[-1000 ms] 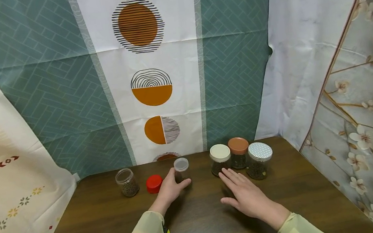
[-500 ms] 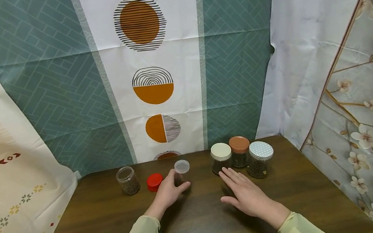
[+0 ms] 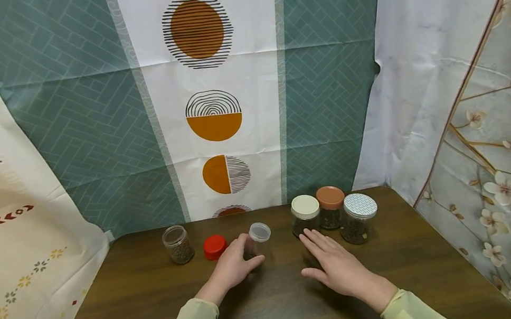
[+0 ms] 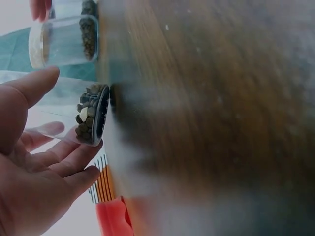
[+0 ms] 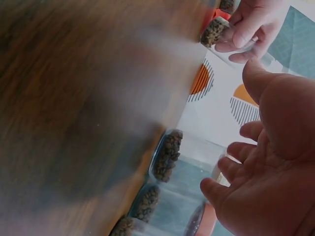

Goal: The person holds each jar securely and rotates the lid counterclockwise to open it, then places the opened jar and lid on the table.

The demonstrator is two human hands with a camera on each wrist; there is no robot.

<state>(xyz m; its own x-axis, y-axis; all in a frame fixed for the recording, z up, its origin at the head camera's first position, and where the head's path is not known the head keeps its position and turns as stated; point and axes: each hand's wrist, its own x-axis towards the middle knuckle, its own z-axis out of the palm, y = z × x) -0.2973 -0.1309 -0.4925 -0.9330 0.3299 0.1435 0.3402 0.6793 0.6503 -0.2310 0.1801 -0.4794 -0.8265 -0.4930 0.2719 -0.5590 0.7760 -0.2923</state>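
head view: left fingers [image 3: 240,244] clamped on clear-lidded jar [image 3: 260,239], hiding part; right fingers [image 3: 317,244] extended

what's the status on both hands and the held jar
Left hand grips small jar, tilted. Right hand holds nothing, near cream-lidded jar. Red lid beside left hand; no obstruction seen.

Tilting the clear jar [image 3: 258,243] in the left hand [image 3: 233,265], upright a second ago, to lean toward 1 o'clock. Carrying its top toward 4 o'clock.
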